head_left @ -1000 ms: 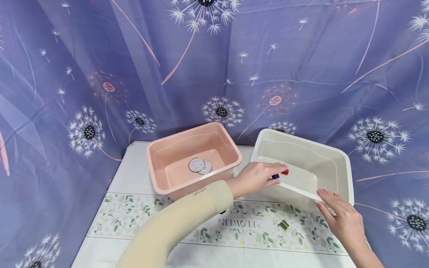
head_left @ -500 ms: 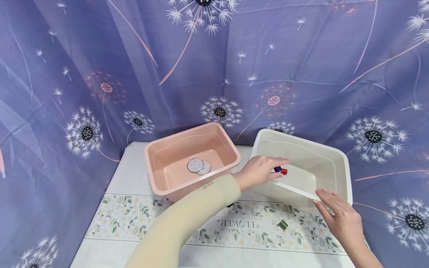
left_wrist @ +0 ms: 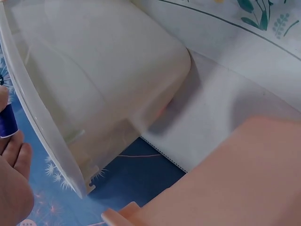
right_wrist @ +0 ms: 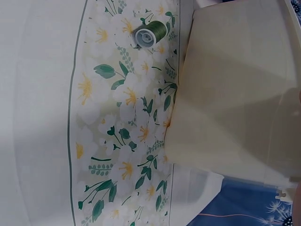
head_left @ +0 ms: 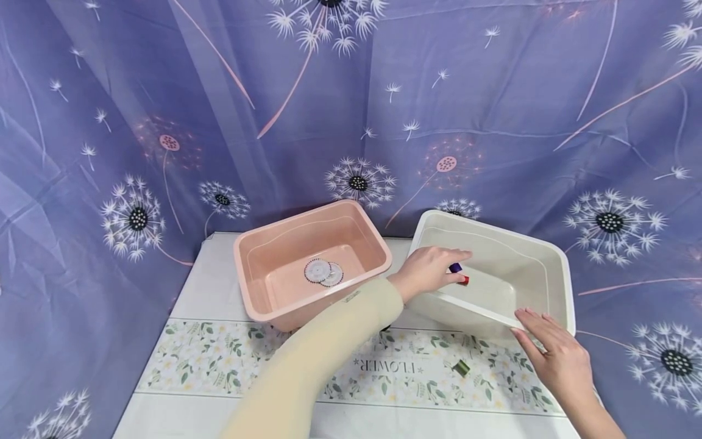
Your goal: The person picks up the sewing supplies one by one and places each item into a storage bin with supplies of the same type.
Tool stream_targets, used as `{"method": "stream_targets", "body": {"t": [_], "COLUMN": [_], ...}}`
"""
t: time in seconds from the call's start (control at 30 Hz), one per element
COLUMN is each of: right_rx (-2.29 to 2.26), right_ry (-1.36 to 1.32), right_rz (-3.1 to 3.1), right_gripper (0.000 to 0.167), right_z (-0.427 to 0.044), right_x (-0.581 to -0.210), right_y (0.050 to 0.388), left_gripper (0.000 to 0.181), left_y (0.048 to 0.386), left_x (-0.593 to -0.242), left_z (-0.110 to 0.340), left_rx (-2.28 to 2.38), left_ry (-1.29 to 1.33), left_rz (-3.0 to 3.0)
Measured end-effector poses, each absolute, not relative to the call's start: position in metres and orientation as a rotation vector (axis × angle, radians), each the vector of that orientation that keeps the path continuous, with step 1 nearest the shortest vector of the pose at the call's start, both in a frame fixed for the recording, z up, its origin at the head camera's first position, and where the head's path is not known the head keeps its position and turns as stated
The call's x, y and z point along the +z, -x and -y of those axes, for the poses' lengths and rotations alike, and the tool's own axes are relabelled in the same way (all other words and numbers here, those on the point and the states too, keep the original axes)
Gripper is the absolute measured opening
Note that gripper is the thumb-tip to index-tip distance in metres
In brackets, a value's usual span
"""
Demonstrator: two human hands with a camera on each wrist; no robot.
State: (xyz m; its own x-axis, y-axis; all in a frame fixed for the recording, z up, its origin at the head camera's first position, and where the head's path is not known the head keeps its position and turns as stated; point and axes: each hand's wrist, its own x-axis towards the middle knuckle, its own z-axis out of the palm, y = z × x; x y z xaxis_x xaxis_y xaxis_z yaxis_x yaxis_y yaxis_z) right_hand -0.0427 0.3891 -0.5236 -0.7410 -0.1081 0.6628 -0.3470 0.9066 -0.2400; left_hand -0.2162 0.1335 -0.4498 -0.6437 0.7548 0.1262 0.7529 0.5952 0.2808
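Over the near left part of the white bin [head_left: 559, 262], my left hand [head_left: 428, 268] holds a purple-blue thread spool [head_left: 455, 267] between thumb and fingers. The left wrist view shows that spool [left_wrist: 7, 121] at its left edge, above the bin's rim. A red spool [head_left: 464, 280] appears just below the left thumb, inside the bin's outline; whether it touches the hand is unclear. My right hand [head_left: 556, 350] rests on the bin's near right rim, fingers fairly straight and thumb outside the wall. In front of the bin, a green thread spool [head_left: 461, 367] lies on the tablecloth.
A pink bin [head_left: 249, 274] stands at the left, with two round pin wheels [head_left: 323, 272] on its floor. Beneath the left forearm, a small dark object [head_left: 386, 328] is mostly hidden. A purple dandelion curtain [head_left: 307, 152] hangs behind the flowered tablecloth [head_left: 186, 360].
My left hand has moved slightly toward the back of the white bin, carrying the purple-blue spool away from me. The red spool and my right hand stay about where they were.
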Motion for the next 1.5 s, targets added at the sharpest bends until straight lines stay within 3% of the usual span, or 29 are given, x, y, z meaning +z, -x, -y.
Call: {"method": "stream_targets", "body": {"t": [0.7,1.5], "right_rx": [0.476,0.470], "right_ry": [-0.328,-0.326], "right_rz": [2.366,2.386], "right_gripper": [0.070,0.073], "right_z": [-0.390,-0.390], "right_x": [-0.527,-0.524], "right_y": [0.043,0.043], "left_gripper": [0.061,0.070], "left_y": [0.229,0.210], "left_x": [-0.454,-0.443], "left_z": [-0.140,-0.119], "left_rx": [0.425,0.460], "left_ry": [-1.246,-1.305], "left_rz": [-2.790,-2.798]}}
